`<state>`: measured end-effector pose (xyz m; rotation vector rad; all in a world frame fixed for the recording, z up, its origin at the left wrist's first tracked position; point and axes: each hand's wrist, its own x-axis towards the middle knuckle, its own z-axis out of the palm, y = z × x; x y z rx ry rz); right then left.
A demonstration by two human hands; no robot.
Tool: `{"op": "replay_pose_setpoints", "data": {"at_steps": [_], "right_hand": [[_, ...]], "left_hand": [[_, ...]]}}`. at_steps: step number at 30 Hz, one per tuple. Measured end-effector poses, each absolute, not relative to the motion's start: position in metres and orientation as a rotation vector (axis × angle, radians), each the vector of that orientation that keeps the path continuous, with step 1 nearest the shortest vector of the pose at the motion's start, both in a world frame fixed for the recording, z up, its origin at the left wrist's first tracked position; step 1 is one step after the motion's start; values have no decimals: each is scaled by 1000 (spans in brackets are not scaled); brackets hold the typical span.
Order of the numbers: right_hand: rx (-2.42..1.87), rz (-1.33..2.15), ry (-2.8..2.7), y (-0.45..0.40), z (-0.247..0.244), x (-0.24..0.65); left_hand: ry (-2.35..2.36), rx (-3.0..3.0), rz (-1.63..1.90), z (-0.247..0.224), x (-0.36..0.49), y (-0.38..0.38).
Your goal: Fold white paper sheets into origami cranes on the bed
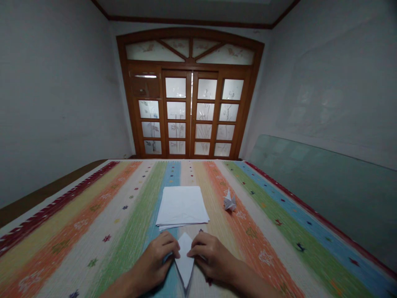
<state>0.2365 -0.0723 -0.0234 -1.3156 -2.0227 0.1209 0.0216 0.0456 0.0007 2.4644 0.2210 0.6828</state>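
Facing tall wooden doors with frosted glass panes (189, 111) at the far end of a narrow room, with a large glass sheet (316, 186) leaning against the right wall, the view drops to a bed under a striped woven cover (77, 248) in red, orange, green and blue. On the cover, toward the middle, lies a squared stack of white paper (182, 205), and to its right, well apart, stands a small folded paper figure (230, 202). Nearer, just in front of the stack, a folded white paper diamond (185, 258) lies with one point far and one near, its layered edges showing at the near tip. The left hand (153, 258) and right hand (211, 256) close on it from either side, fingers clamped on its side edges, the fingertips nearly meeting across the upper part. For a crisp result, the judgement is that both edges should stay level and the near point centred while the fingers press evenly outward along each crease.
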Motion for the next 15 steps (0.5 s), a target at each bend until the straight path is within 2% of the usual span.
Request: {"op": "replay_pose_setpoints", "data": {"at_steps": [6, 15], "right_hand": [[-1315, 229, -2113, -82, -6, 240], [-1315, 73, -2313, -85, 4, 231]], "left_hand": [[36, 2594, 583, 9, 12, 52], [49, 2637, 475, 16, 8, 53]]}}
